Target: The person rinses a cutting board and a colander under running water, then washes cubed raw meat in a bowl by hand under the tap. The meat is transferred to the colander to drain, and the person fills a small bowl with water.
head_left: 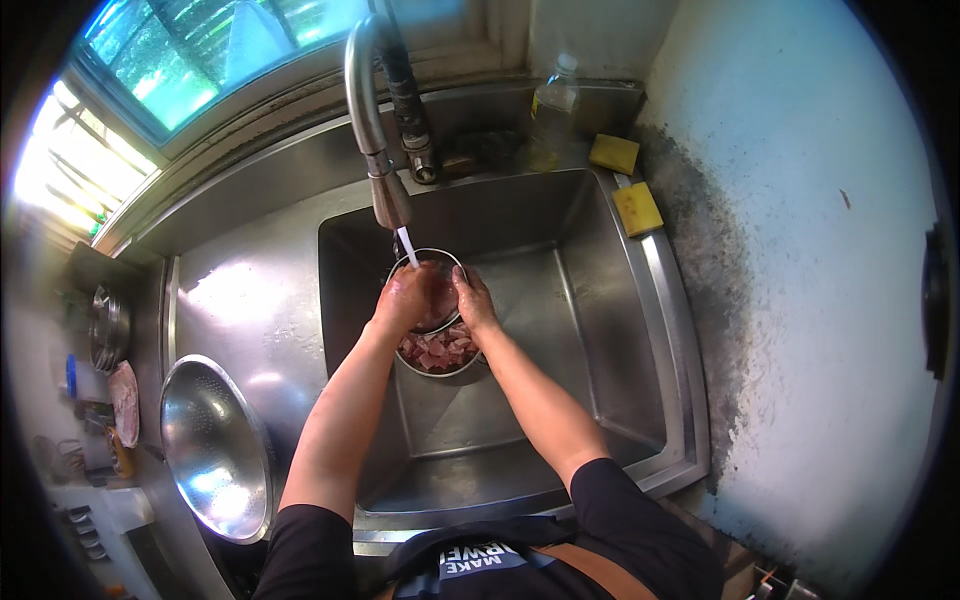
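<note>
Meat pieces (437, 352): pink, cut small, in the lower bowl (443, 375), inside the sink (510, 385), nearer to me than the upper bowl.
Upper bowl (430, 250): round, metal-rimmed, between my hands; something reddish shows inside, too blurred for me to name. I cannot tell whether it touches the lower bowl.
Left hand (406, 298): mine, at the upper bowl's left side, fingers over its inside; I cannot tell whether they close on anything.
Right hand (474, 300): mine, gripping the upper bowl's right side, thumb near the rim.
Tap (388, 195): metal, curved, above my hands.
Water (406, 246): one white stream, falling from the tap toward the upper bowl.
Colander (215, 450): metal, tilted, on my left beside the sink.
Sponges (638, 209): two, yellow, at the sink's far right corner.
Bottle (553, 122): clear, upright, behind the sink, near the sponges.
</note>
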A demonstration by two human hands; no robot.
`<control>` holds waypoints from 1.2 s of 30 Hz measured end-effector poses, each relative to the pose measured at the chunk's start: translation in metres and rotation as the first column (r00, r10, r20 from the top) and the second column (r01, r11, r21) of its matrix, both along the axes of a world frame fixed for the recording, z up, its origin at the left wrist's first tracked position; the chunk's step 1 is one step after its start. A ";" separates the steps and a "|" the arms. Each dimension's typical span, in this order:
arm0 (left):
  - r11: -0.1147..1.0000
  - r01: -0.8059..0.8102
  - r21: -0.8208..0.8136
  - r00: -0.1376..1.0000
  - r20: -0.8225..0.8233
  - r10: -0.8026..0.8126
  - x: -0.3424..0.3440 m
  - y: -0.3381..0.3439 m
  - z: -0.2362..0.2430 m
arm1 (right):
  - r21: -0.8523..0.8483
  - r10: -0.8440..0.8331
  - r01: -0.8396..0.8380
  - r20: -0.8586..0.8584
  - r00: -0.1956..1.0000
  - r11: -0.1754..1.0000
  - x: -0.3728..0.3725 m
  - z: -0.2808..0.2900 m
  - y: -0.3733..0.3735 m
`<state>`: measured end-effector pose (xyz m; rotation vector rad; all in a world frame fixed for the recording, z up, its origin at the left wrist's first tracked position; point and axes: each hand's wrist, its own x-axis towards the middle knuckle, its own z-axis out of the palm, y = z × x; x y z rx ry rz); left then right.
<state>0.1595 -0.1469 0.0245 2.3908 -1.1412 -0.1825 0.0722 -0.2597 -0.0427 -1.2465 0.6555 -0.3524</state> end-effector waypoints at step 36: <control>0.972 -0.208 -0.113 0.954 -0.243 0.176 0.015 -0.018 0.030 | -0.054 -0.004 0.011 0.129 0.992 0.999 0.008 0.002 -0.003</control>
